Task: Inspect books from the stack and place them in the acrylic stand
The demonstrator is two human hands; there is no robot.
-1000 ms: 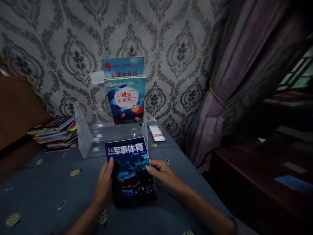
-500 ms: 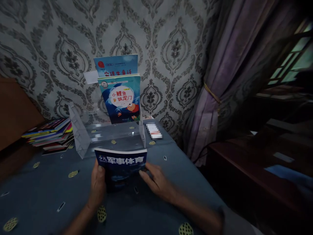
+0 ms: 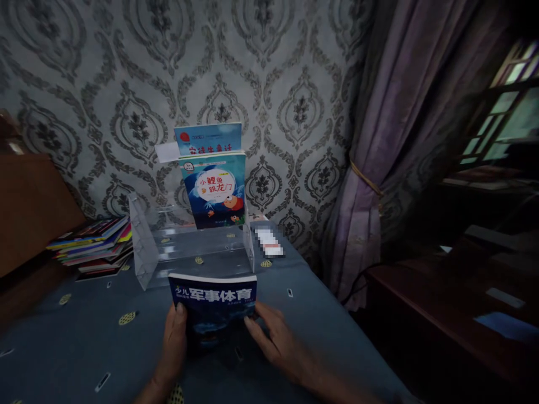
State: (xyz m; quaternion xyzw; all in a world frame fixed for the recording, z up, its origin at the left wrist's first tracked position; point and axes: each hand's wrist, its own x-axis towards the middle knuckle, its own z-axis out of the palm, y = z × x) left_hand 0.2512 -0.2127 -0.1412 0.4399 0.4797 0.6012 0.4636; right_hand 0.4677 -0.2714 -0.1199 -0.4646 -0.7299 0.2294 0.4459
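Left hand is gripping one edge of the dark blue book, and the right hand is pinching the other. They're holding it on the near side of the clear rack, where a fish-cover book is standing at the back. Looks to me like they're steadying the book right now; any move rackward would be calling for a level, two-handed grip.

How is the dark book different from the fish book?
The dark book is held by the left hand and right hand; the fish book stands on the clear stand. The dark book has a white title, the fish book a red one. Both have Chinese writing and some blue on their covers.
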